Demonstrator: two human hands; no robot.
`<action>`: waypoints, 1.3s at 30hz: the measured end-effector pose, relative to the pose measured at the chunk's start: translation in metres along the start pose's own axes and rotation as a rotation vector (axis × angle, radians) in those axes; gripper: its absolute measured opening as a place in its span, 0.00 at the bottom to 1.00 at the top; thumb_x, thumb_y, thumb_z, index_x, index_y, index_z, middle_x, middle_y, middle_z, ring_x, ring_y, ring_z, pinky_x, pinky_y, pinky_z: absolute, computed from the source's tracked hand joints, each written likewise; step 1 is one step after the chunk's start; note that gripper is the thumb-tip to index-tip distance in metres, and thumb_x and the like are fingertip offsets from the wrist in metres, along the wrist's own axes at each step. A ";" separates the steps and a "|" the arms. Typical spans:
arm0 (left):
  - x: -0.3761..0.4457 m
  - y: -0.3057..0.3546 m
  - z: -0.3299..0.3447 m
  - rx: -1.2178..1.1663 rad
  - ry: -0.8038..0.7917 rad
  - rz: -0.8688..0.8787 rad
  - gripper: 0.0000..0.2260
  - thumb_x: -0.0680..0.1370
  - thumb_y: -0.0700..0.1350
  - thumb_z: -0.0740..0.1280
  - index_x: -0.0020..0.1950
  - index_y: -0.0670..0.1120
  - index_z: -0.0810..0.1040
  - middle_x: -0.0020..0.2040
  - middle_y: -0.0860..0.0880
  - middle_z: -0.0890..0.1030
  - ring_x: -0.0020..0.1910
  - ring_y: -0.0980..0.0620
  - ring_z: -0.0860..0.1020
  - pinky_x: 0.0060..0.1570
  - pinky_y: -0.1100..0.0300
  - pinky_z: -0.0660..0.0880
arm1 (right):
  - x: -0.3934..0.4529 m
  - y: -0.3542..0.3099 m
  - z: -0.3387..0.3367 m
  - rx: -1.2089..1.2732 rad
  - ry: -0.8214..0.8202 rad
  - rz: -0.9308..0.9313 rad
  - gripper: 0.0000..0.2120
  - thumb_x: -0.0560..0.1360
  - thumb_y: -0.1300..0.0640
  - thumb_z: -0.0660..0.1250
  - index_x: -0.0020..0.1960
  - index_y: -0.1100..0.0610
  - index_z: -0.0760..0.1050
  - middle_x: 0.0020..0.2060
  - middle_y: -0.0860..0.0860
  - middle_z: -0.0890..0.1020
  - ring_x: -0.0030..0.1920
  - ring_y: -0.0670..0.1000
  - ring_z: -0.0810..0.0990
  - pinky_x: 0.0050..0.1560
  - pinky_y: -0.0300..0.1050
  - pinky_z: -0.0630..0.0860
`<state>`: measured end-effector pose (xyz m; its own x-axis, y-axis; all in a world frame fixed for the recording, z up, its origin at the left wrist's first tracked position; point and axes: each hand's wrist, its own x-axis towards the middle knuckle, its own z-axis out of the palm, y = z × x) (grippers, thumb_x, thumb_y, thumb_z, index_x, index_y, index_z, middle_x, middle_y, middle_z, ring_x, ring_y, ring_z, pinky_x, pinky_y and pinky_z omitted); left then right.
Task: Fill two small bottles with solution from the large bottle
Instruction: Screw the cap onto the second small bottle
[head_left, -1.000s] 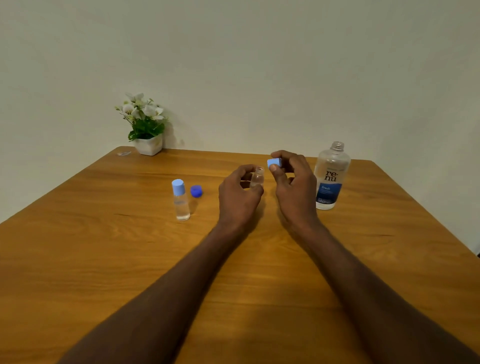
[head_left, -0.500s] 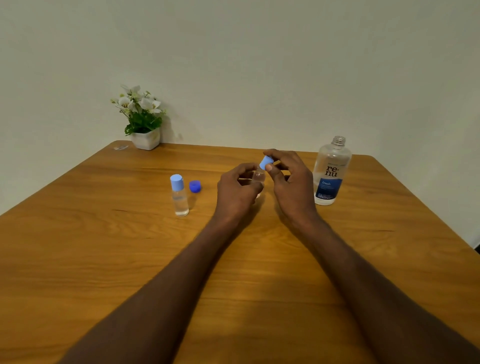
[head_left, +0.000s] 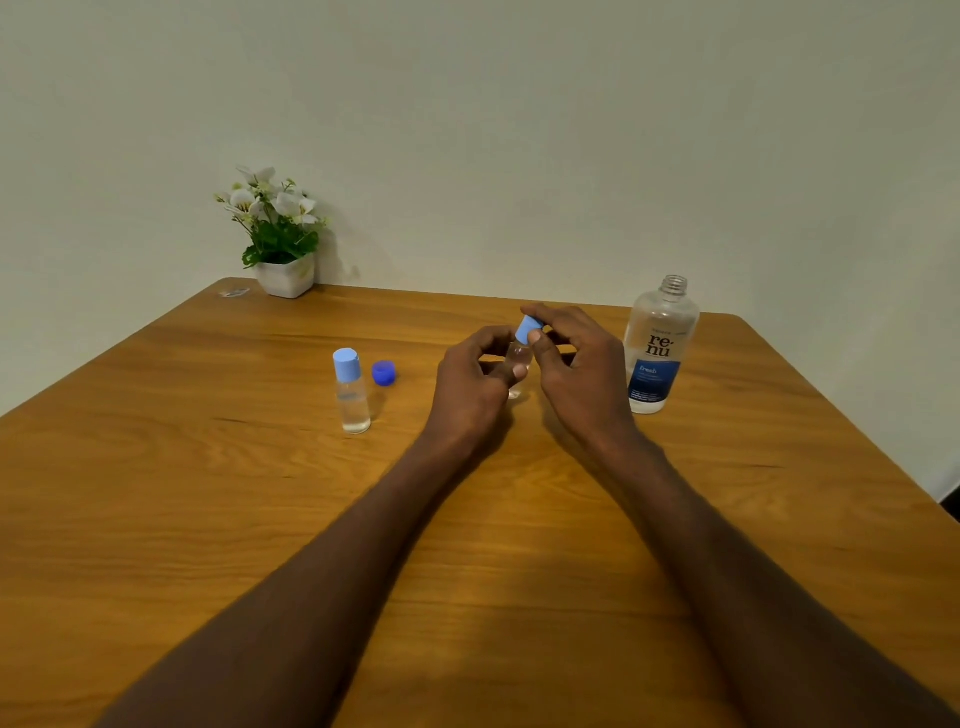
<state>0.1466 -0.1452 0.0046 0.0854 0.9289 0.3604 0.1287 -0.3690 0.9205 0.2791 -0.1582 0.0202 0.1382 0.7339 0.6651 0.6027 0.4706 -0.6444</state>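
Note:
My left hand (head_left: 472, 384) grips a small clear bottle (head_left: 518, 359) standing on the table centre; my fingers hide most of it. My right hand (head_left: 582, 374) pinches a light blue cap (head_left: 529, 328), tilted, on that bottle's neck. A second small clear bottle (head_left: 352, 391) with a light blue cap stands upright to the left, holding clear liquid. The large clear solution bottle (head_left: 658, 347) with a blue label stands uncapped at the right. Its dark blue cap (head_left: 384, 373) lies on the table next to the left small bottle.
A white pot of white flowers (head_left: 280, 234) stands at the table's far left corner by the wall. A small clear wrapper (head_left: 235, 293) lies beside it. The wooden table (head_left: 208, 519) ends close behind the large bottle and at the right.
My right hand has brought the light blue cap down from above the small bottle onto its neck. My left hand has kept hold of the bottle.

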 end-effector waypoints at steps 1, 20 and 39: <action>0.000 0.000 0.000 0.004 -0.001 0.005 0.17 0.81 0.36 0.70 0.68 0.48 0.80 0.58 0.57 0.83 0.56 0.57 0.81 0.49 0.61 0.80 | 0.001 0.001 0.000 -0.005 0.001 -0.005 0.16 0.82 0.59 0.68 0.69 0.54 0.80 0.62 0.48 0.83 0.57 0.43 0.81 0.53 0.36 0.80; 0.000 -0.003 -0.001 -0.011 0.023 -0.006 0.19 0.77 0.34 0.73 0.67 0.46 0.82 0.60 0.52 0.85 0.59 0.53 0.83 0.60 0.51 0.82 | 0.004 0.007 -0.006 -0.013 -0.024 -0.016 0.13 0.80 0.55 0.72 0.64 0.50 0.82 0.55 0.39 0.80 0.53 0.41 0.81 0.46 0.35 0.78; 0.002 -0.005 -0.001 -0.015 0.006 -0.012 0.19 0.78 0.34 0.72 0.67 0.47 0.83 0.59 0.51 0.86 0.59 0.52 0.83 0.58 0.48 0.83 | 0.007 0.013 -0.007 -0.026 -0.044 -0.038 0.14 0.80 0.54 0.72 0.65 0.50 0.81 0.58 0.43 0.82 0.56 0.44 0.81 0.49 0.38 0.79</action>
<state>0.1450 -0.1414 0.0008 0.0776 0.9336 0.3499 0.1148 -0.3570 0.9270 0.2937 -0.1502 0.0194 0.0798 0.7368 0.6714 0.6268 0.4866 -0.6085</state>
